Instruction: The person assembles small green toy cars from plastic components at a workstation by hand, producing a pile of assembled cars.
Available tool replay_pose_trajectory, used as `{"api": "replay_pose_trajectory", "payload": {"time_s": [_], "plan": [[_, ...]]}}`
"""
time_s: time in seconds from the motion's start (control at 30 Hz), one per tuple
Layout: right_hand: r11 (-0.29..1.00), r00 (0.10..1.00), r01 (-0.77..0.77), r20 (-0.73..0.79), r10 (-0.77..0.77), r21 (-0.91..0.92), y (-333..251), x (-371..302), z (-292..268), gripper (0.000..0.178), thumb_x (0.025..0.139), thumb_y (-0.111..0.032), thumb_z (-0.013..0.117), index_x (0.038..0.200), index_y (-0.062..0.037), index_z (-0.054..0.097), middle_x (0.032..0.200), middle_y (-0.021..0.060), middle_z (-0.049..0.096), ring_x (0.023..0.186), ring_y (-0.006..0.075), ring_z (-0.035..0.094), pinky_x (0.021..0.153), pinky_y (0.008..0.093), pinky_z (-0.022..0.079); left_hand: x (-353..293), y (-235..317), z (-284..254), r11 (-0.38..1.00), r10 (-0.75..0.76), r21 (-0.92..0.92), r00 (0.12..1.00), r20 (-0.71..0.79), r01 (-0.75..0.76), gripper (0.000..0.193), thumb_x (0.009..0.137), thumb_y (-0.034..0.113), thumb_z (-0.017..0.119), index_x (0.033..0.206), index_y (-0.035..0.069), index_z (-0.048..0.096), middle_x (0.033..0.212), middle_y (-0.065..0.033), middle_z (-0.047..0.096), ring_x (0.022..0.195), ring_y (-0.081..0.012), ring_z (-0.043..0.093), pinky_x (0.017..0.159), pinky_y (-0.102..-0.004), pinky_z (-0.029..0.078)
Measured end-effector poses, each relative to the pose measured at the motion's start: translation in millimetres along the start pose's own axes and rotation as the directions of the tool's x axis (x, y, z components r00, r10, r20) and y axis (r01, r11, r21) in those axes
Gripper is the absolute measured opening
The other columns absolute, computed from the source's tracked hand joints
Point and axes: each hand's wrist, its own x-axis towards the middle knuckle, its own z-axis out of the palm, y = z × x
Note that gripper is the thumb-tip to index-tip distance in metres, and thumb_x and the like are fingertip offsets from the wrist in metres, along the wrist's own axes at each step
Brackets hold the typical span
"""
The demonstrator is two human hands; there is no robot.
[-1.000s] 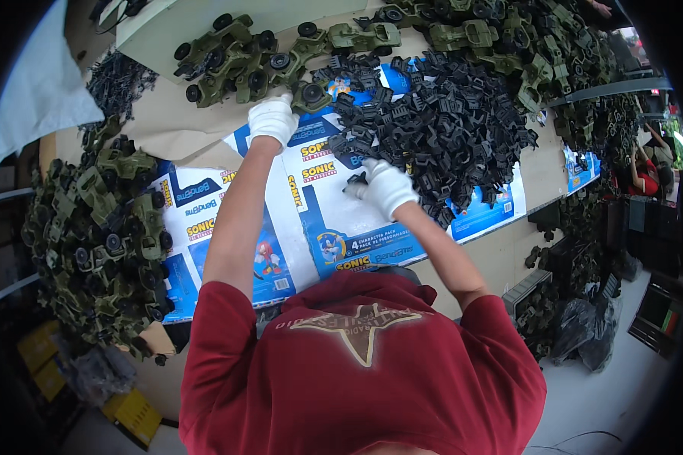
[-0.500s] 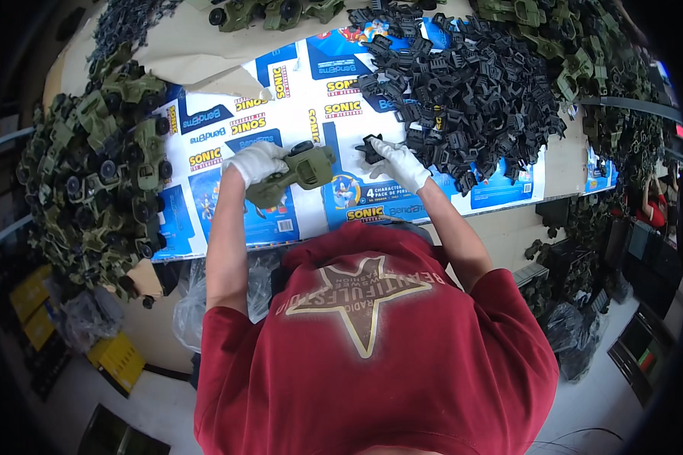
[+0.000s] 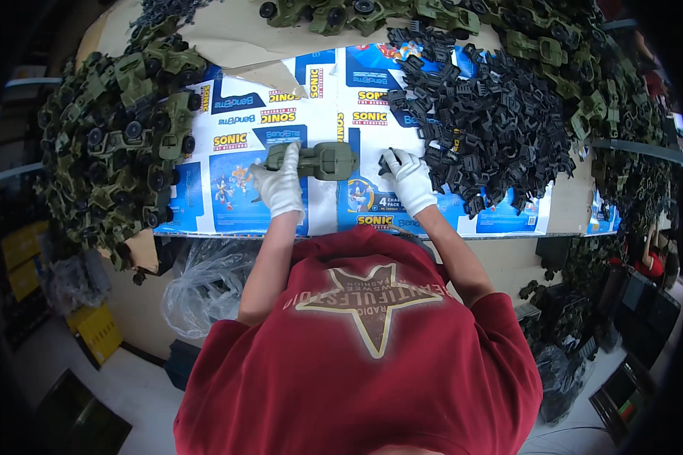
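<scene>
A green toy car body (image 3: pixel 316 160) is grasped at its left end by the gloved left hand (image 3: pixel 279 186), while a small black part (image 3: pixel 388 161) is pinched in the right hand (image 3: pixel 408 177) beside the black parts pile (image 3: pixel 493 121) on the table (image 3: pixel 243 212).

A toy assembly workshop: heaps of green toy trucks (image 3: pixel 121 144) and black parts (image 3: pixel 493 121).
</scene>
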Motion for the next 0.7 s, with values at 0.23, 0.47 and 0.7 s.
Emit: {"api": "replay_pose_trajectory", "payload": {"time_s": [0.23,0.47,0.7], "plan": [[0.998,0.994,-0.060,0.093,0.057,0.029,0,6,-7,0.058,0.080,-0.027,0.072,0.133,-0.0119,0.054,0.127,0.0144,0.058,0.112,0.0324,0.058,0.092,0.0446,0.048,24,-9,50,0.575,0.753,0.176,0.601,0.267,-0.799,0.100,0.062,0.034,0.087,0.137,-0.008,0.035,0.127,-0.0276,0.050,0.119,-0.0404,0.049,0.105,-0.0434,0.040],[0.676,0.941,-0.248,0.006,0.339,0.695,12,13,-32,0.057,0.083,-0.024,0.074,0.131,-0.0004,0.056,0.122,0.0199,0.061,0.109,0.0293,0.062,0.092,0.0320,0.048,9,-16,78,0.977,0.165,0.018,0.810,0.563,-0.211,0.106,0.066,0.024,0.087,0.146,-0.007,0.025,0.128,-0.0224,0.054,0.106,-0.0261,0.062,0.087,-0.0326,0.054],[-0.272,0.980,-0.144,0.176,0.097,0.952,29,25,-81,0.050,0.095,-0.016,0.064,0.140,0.0000,0.049,0.112,0.0029,0.065,0.095,0.0075,0.054,0.088,0.0249,0.045,-49,72,15,0.976,0.192,-0.215,0.298,0.935,0.046,0.073,0.075,0.017,0.082,0.138,0.004,0.048,0.119,-0.0077,0.066,0.103,-0.0118,0.063,0.089,-0.0263,0.051]]}}
